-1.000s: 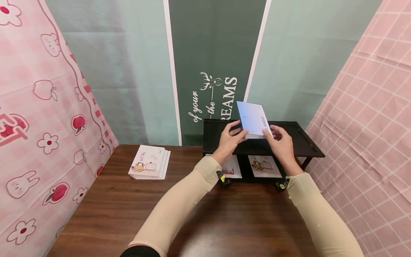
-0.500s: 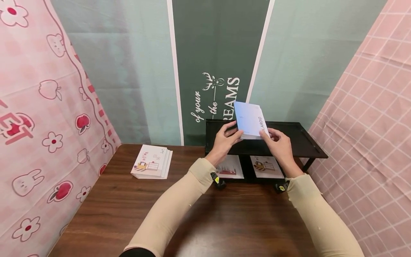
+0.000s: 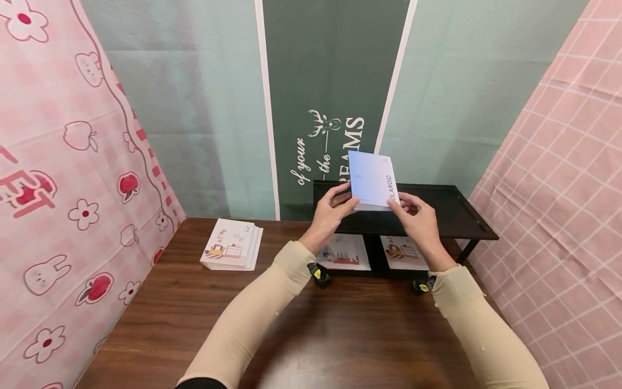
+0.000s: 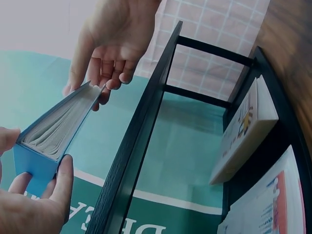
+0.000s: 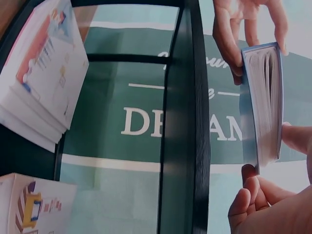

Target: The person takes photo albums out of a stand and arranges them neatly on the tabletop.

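A pale blue photo album point(image 3: 373, 178) with dark lettering is held tilted above the black two-tier rack point(image 3: 437, 208). My left hand point(image 3: 332, 213) pinches its left side, thumb on the cover and fingers underneath. At the near right corner my right hand point(image 3: 417, 217) grips it the same way. The wrist views show a thick block of pages point(image 4: 63, 119) between the blue covers, and a gap between album and upper shelf point(image 5: 199, 122).
On the rack's lower tier lie two white picture albums, one at left point(image 3: 347, 251) and one at right point(image 3: 404, 252). A stack of white picture albums point(image 3: 230, 246) sits at the left on the wooden table point(image 3: 311, 346). Printed cloths point(image 3: 214, 108) hang around.
Both hands have carried the blue album a little to the left above the rack, keeping their hold. The head view has shifted slightly. The stack and the rack stay put.
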